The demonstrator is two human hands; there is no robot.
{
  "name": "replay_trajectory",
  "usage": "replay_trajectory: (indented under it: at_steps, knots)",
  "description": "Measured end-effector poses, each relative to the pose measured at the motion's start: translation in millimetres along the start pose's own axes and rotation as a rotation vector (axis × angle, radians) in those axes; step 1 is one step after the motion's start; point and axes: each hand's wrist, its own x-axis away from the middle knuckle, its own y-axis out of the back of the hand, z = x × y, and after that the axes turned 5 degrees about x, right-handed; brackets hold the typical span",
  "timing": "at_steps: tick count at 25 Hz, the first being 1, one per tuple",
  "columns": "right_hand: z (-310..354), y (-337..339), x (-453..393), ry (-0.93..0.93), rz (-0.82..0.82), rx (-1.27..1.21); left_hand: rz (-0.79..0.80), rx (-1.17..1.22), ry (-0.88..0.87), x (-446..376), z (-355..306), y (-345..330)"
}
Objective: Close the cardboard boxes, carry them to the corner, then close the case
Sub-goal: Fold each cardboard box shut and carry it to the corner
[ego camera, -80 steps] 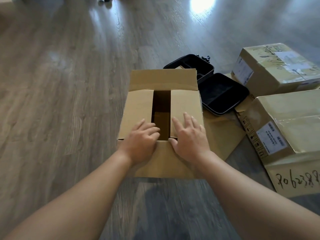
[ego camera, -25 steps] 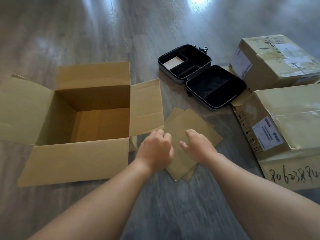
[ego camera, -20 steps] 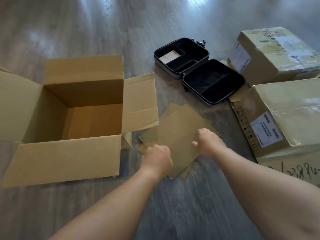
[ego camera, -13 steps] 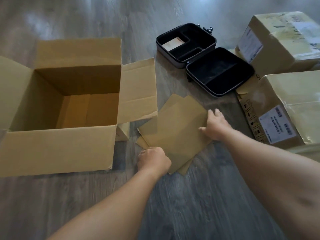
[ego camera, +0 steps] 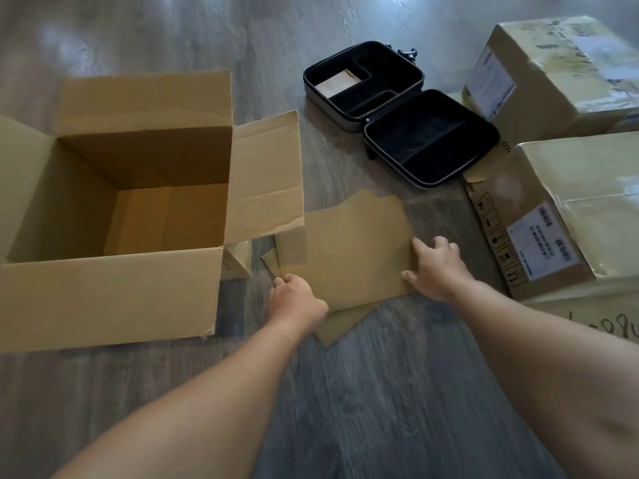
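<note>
Hands first: my left grip (ego camera: 297, 299) pinched the cardboard sheets' (ego camera: 349, 250) near corner, my right grip (ego camera: 437, 267) lay open-fingered on their edge, likely squaring them. Beyond, the open box (ego camera: 114, 299), then the case (ego camera: 397, 112), lay unclosed.

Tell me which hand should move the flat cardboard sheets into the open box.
Left. The left hand already grips the sheets' near-left corner, on the side nearest the open cardboard box. The right hand is on the far right edge, away from the box, so it would likely only steady them.
</note>
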Motion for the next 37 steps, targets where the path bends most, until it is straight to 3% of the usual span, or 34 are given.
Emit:
replay_trajectory:
  at_steps: [5, 11, 17, 24, 27, 32, 37]
  knots:
    - [-19, -12, 24, -0.060, 0.050, -0.019, -0.077, 0.051, -0.013, 3, -12, -6]
    - [-21, -13, 41, -0.010, 0.075, -0.066, -0.142, 0.182, 0.105, 6, -10, -4]
    - [-1, -17, 45, 0.061, 0.075, -0.052, -0.217, 0.287, 0.065, 0, 4, -13]
    - [-15, -24, 46, -0.083, -0.025, -0.216, -0.275, 0.485, 0.102, 7, 1, -20]
    - [-31, -21, 52, -0.189, -0.066, -0.390, -0.281, 0.398, -0.032, 11, -14, -17]
    - [-57, 4, 70, -0.169, -0.203, -0.597, -0.295, 0.399, -0.301, 19, -60, 0]
    - [-64, 49, 82, -0.187, -0.370, -0.566, -0.313, 0.437, -0.416, 22, -107, 35]
